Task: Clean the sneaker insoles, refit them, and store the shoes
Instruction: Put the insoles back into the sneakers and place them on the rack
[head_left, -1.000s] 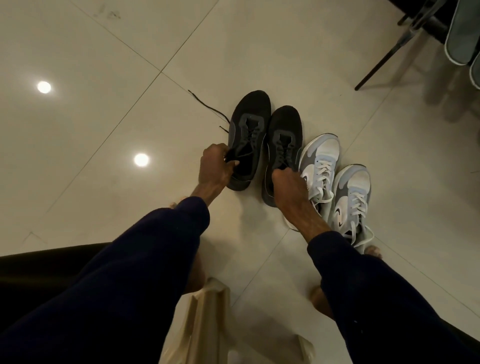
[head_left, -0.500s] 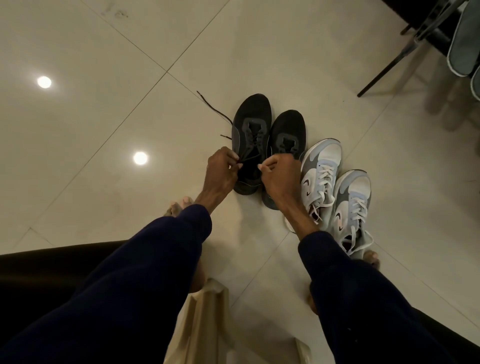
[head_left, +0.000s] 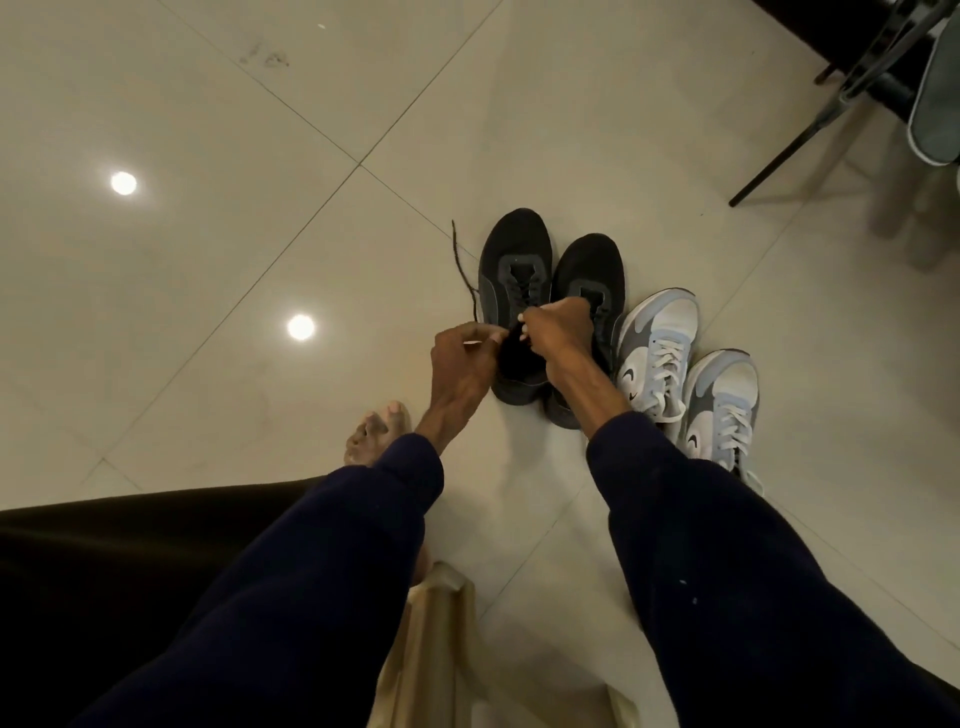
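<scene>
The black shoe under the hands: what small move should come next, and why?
Probably pull the laces snug and knot them. The left hand and right hand both pinch at them over the black shoe, and one lace end trails loose beside it.

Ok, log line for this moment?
action: lacing black sneaker | left hand: pinches lace | right hand: pinches lace | grey-white pair: alongside
</scene>
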